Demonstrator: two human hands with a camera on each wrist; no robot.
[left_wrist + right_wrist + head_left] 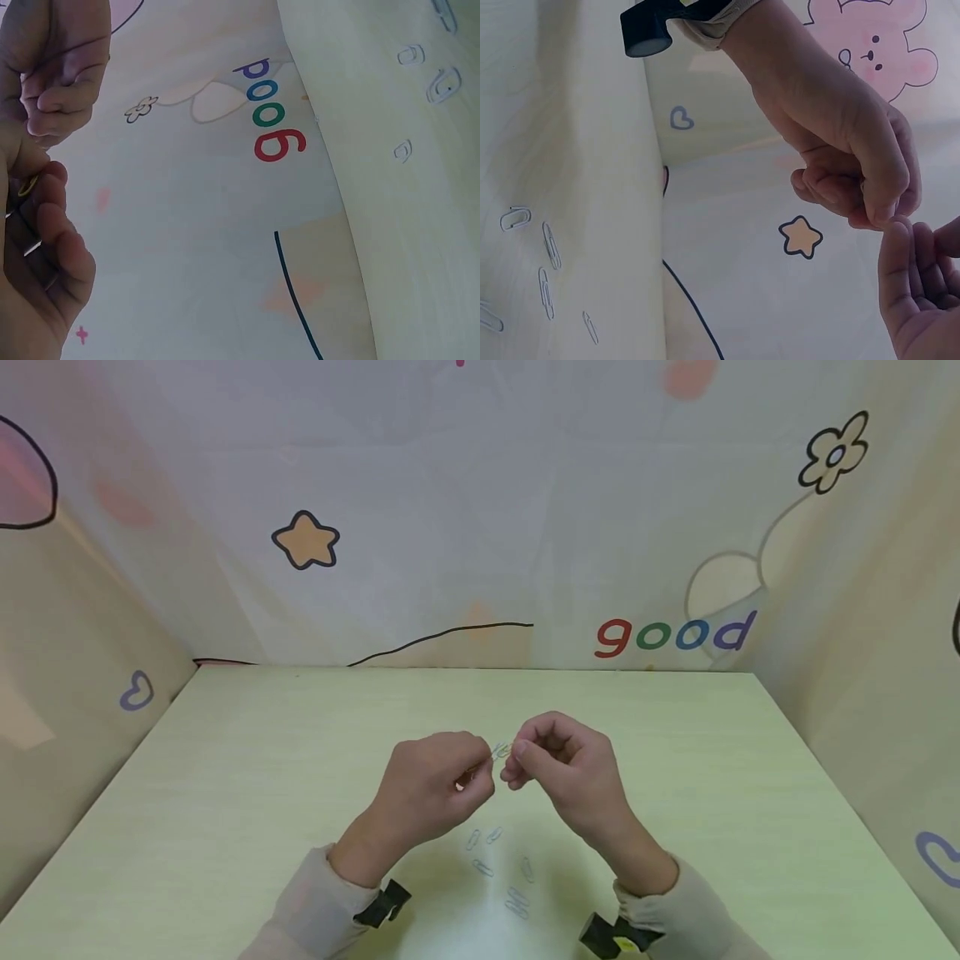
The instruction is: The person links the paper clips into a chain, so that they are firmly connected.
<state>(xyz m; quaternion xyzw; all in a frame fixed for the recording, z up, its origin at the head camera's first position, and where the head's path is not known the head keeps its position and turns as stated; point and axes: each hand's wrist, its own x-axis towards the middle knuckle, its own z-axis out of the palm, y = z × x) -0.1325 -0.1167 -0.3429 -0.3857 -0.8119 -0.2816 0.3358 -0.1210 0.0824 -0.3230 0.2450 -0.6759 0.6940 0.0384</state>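
Beyond the right hand [570, 768] and paper clips [482, 867], coloured lettering [677, 635] reads "good".

- Table [262, 760], one: pale top, straight edges.
- Paper clips [546, 292], several: wire, lying flat and loose on the table's near middle part, some just beside one another, others apart.

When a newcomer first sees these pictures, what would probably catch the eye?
Most likely the left hand and right hand, fingers close together above the pale table, with thin wire pieces between them. Next, perhaps the multicoloured word "good" low on the back wall, to the right, and the orange star higher at left. Loose paper clips lie nearer the wearer.
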